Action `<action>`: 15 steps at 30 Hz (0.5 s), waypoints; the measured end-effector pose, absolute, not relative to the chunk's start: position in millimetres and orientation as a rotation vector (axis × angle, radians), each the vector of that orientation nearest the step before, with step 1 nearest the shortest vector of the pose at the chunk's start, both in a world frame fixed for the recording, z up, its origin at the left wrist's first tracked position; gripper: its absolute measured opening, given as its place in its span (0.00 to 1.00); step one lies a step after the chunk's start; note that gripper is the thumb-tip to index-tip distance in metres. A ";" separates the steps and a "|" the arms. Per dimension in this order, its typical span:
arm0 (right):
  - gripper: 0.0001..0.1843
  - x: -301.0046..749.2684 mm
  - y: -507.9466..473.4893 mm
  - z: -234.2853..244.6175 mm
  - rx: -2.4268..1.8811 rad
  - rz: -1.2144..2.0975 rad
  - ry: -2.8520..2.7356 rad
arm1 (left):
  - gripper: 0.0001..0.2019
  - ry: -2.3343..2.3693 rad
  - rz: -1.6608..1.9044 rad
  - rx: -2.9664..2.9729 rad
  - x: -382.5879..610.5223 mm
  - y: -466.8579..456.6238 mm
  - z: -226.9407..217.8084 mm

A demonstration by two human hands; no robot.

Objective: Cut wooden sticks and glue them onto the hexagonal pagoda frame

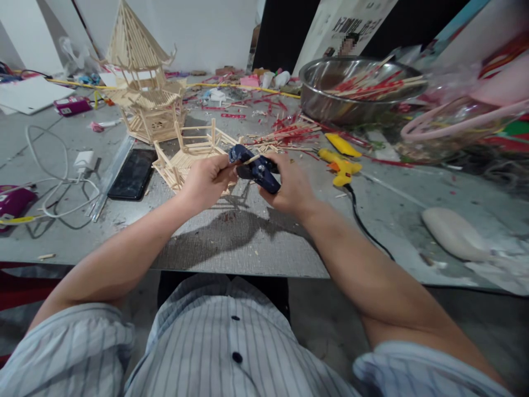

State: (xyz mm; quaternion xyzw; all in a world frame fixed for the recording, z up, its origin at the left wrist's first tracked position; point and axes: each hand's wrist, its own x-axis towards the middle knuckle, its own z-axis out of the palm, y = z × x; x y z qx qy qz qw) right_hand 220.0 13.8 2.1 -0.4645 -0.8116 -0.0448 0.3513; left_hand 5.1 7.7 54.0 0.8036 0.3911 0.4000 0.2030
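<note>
Currently the person is sitting at a wide grey tabletop (pixel 248 237) that is carrying a lot of craft clutter. A large steel bowl holding red-tipped sticks (pixel 351 88) is standing at the far right. A tall pagoda model built of pale wooden sticks (pixel 142 82) is standing at the far left, and a low open frame of the same sticks (pixel 190 157) is lying just in front of it. A black phone (pixel 133 173) is lying flat to the left of the frame. A yellow glue gun with a black cord (pixel 341 162) is resting to the right, well apart from both hands.

Both hands are hovering over the tabletop, just in front of the low frame. The right hand (pixel 291 187) is wrapping closed around a dark-blue handheld tool (pixel 256 168), seemingly a small cutter. The left hand (pixel 204 182) is curling its fingers tight and pinching a thin pale wooden stick (pixel 250 160), which is lying across the tool's upper end.

Judging by this, a stick is being set into the tool for trimming. That step is calling for a steady left-hand pinch and fingertips kept clear of the tool's mouth.
</note>
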 end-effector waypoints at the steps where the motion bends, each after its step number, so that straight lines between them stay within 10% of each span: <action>1: 0.29 220.1 13.8 2.2 -1.208 -0.117 -2.101 | 0.09 1.086 1.117 2.238 5.2 7.6 53.9; 15: 0.26 216.0 10.7 5.1 -1.219 -0.112 -2.092 | 0.10 1.054 1.135 2.218 5.2 7.6 52.7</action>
